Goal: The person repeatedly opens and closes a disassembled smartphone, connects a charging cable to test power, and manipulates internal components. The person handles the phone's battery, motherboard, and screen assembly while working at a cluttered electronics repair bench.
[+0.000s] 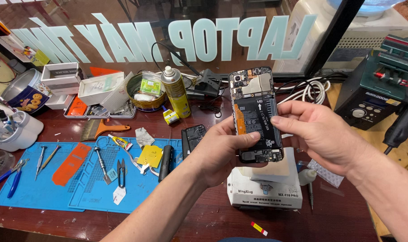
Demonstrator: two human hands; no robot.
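Both hands, left hand (219,150) and right hand (318,134), pinch a flat, opened black phone (256,112).

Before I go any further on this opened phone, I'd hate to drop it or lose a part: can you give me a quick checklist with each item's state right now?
1. Opened phone gripped by both hands: ok, left hand under its lower edge, right hand on its side.
2. Battery seated in the frame: ok, lying flat.
3. Soft landing below: ok, white box directly beneath.
4. Tweezers within reach: ok, on the blue mat.
5. Loose screws accounted for: cannot tell.
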